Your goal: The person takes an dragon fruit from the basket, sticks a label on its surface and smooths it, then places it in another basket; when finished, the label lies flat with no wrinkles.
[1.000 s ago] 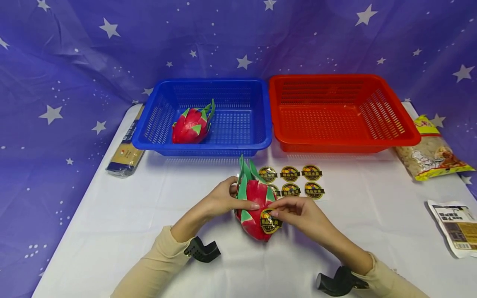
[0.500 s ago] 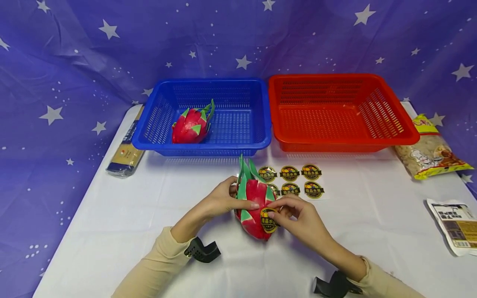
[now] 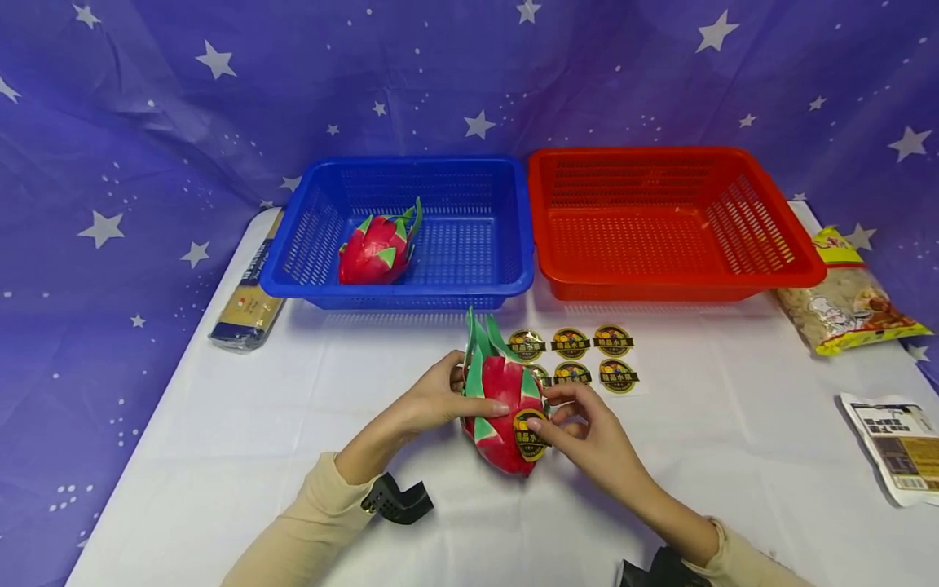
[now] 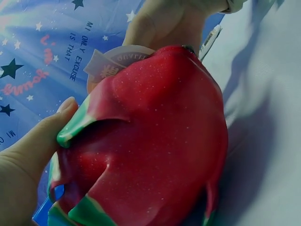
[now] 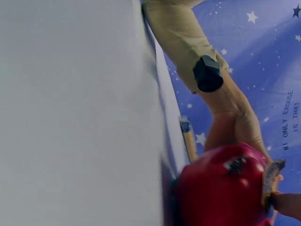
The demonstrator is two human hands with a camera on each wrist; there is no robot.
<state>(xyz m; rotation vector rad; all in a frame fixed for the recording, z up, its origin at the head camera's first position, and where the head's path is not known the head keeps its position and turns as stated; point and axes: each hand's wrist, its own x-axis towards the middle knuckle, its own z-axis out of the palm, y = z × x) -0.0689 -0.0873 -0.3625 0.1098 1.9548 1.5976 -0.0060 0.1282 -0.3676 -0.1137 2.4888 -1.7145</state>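
In the head view a red dragon fruit (image 3: 504, 377) with green leaf tips stands near the table's middle, its leaves pointing away from me. My left hand (image 3: 438, 398) grips it from the left, thumb across its front. A round black-and-gold sticker (image 3: 529, 440) lies against the fruit's lower right face. My right hand (image 3: 596, 428) holds the sticker's right side under its thumb, with curled fingers at the fruit's right flank. In the left wrist view, an edge of the sticker (image 4: 99, 68) stands out from the fruit. The right wrist view shows the thumb at the sticker (image 5: 269, 181).
A sheet of several matching stickers (image 3: 572, 343) lies just beyond the fruit. Behind are a blue basket (image 3: 396, 290) with another dragon fruit (image 3: 372, 251) and a red basket (image 3: 682, 287). Packets lie at the sides: a noodle-like pack (image 3: 251, 306), a yellow-trimmed bag (image 3: 844, 306), a white-brown pouch (image 3: 898, 448).
The right hand has shifted slightly left and its fingers have moved round to the fruit's side. The sticker lies closer against the fruit. The left hand keeps its grip.
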